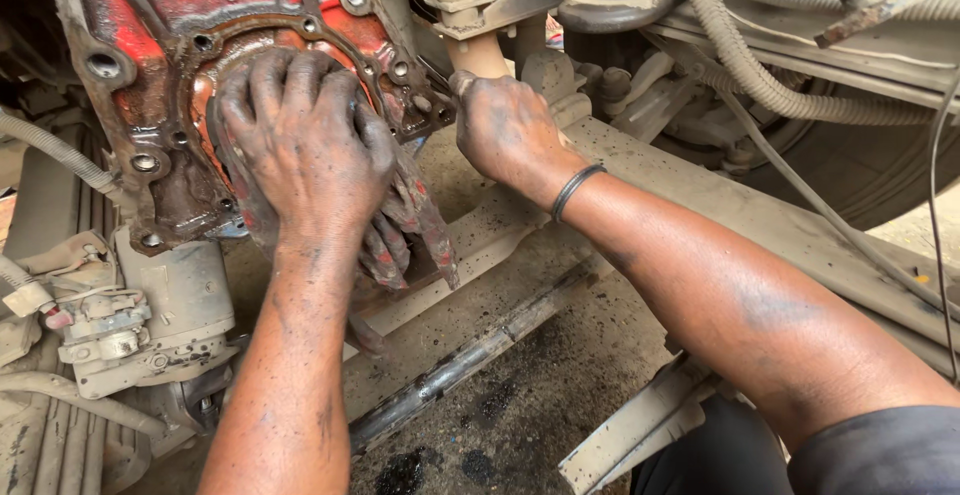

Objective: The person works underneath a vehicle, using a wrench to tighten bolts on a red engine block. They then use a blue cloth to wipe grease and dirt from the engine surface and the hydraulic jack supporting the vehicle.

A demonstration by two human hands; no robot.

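A grease-blackened left hand (305, 140) lies flat, fingers spread, pressing a stained red rag (415, 220) against the round opening of a red engine housing (170, 65). The right hand (505, 130), a black band on its wrist, curls around the housing's right edge; what it grips is hidden. Below runs a dusty frame rail (760, 225) over oil-stained ground (530, 395).

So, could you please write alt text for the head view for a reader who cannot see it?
A person's grease-blackened left hand presses a red-stained rag flat against the round opening of a red engine housing. Their right hand, a dark band on its wrist, reaches behind the housing's edge. A dusty chassis rail and an oil-stained floor lie below.
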